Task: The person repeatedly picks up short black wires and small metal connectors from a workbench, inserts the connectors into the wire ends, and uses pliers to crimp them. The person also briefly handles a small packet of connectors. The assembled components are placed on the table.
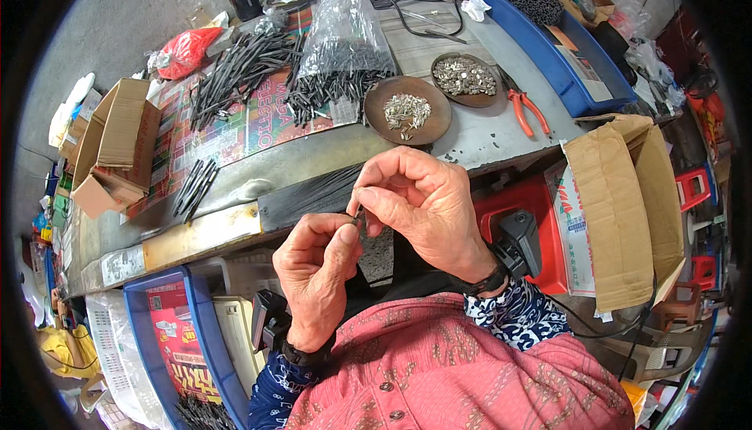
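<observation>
In front of my body, just off the table's near edge, both hands meet fingertip to fingertip. My left hand (317, 269) is closed in a pinch on a small black piece (358, 217), of which only a bit shows. Thumb and forefinger of my right hand (419, 207) pinch together at that same spot; what lies between them is too small to make out. Beyond the hands, a brown round dish (377, 117) carries a heap of small metal pieces (407, 109). A second dish (487, 101) behind it is filled with greyish metal parts (464, 76).
Red-handled pliers (526, 110) lie right of the dishes. Black strips (243, 70) are heaped left of a clear bag (345, 27) over short black pieces; a small bunch (196, 187) lies nearer. Cardboard boxes (607, 211) and blue bins (521, 30) flank the table.
</observation>
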Demonstrator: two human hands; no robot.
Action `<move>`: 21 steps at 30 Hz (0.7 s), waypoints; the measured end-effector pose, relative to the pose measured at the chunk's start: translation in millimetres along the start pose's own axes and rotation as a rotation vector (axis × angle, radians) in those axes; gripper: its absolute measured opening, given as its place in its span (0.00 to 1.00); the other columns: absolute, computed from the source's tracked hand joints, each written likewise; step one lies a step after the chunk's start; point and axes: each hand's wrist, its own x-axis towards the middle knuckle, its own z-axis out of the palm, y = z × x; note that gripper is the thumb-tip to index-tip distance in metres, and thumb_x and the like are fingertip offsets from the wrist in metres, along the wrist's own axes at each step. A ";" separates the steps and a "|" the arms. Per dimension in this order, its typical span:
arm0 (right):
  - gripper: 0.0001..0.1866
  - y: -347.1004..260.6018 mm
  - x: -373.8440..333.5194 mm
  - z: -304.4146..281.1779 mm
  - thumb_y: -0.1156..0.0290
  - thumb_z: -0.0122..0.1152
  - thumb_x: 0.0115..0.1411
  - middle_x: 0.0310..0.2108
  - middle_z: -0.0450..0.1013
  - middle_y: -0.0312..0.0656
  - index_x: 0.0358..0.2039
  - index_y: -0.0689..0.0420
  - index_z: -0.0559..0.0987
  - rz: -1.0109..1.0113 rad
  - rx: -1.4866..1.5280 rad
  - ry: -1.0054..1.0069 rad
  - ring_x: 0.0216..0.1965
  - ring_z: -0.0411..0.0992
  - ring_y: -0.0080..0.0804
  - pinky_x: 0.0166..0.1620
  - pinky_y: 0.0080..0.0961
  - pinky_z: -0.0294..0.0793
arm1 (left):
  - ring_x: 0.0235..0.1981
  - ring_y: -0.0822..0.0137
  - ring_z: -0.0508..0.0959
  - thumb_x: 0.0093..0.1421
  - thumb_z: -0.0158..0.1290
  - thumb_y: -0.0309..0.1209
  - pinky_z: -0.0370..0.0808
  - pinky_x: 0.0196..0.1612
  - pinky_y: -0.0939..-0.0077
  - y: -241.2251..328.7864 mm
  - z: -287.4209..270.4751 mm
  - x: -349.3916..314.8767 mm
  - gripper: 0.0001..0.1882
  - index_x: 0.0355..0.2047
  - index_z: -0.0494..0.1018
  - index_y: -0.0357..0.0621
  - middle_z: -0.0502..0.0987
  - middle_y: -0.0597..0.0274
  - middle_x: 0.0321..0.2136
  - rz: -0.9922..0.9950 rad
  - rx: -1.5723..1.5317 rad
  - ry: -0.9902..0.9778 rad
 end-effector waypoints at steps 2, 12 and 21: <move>0.04 0.2 -0.3 -0.1 0.80 0.57 0.61 0.31 0.76 0.40 0.38 0.64 0.75 -0.001 -0.016 -0.006 0.27 0.72 0.17 0.31 0.14 0.74 | 0.16 0.83 0.61 0.64 0.55 0.29 0.55 0.18 0.88 -0.3 -0.2 -0.1 0.07 0.35 0.72 0.38 0.72 0.67 0.21 0.000 -0.002 -0.003; 0.03 10.3 -2.7 1.8 0.80 0.59 0.61 0.30 0.74 0.37 0.35 0.63 0.75 -0.044 -0.062 0.024 0.28 0.73 0.17 0.31 0.14 0.75 | 0.17 0.84 0.64 0.63 0.55 0.28 0.58 0.19 0.89 -3.2 -1.2 -1.3 0.06 0.33 0.73 0.36 0.73 0.69 0.21 0.001 -0.014 0.007; 0.05 18.2 -2.9 1.2 0.78 0.60 0.61 0.26 0.72 0.31 0.32 0.62 0.72 -0.095 0.028 -0.010 0.27 0.70 0.11 0.29 0.13 0.73 | 0.18 0.84 0.65 0.63 0.55 0.27 0.60 0.20 0.89 -2.6 -0.4 -0.9 0.07 0.32 0.73 0.36 0.74 0.69 0.21 0.050 0.048 -0.002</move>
